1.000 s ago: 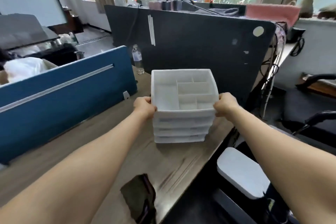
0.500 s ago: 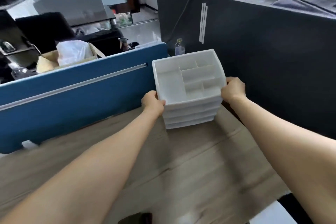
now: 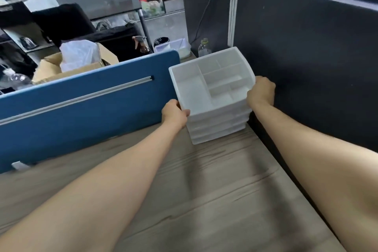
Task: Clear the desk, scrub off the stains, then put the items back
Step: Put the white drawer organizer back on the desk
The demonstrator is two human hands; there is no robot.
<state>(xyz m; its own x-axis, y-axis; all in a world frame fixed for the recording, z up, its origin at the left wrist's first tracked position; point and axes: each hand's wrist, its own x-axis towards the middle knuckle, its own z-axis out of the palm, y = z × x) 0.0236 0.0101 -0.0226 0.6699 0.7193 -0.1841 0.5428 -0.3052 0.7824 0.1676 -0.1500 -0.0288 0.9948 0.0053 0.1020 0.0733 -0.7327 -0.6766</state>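
A white plastic drawer organizer (image 3: pixel 206 96) with empty top compartments stands at the far right corner of the wooden desk (image 3: pixel 214 190), between the blue divider and the dark partition. My left hand (image 3: pixel 173 113) grips its left side, thumb over the front corner. My right hand (image 3: pixel 260 93) grips its right side near the top rim. Whether its base touches the desk I cannot tell.
A blue divider panel (image 3: pixel 81 106) runs along the desk's far left edge. A dark partition (image 3: pixel 306 57) walls the right side. A clear bottle (image 3: pixel 203 48) stands behind the organizer. Beyond the divider sit a cardboard box (image 3: pixel 53 67) and a white bin (image 3: pixel 173 47).
Both hands have carried the organizer away from the desk's right front edge toward the far corner by the two partitions. The dark cloth near the front edge has left the view.
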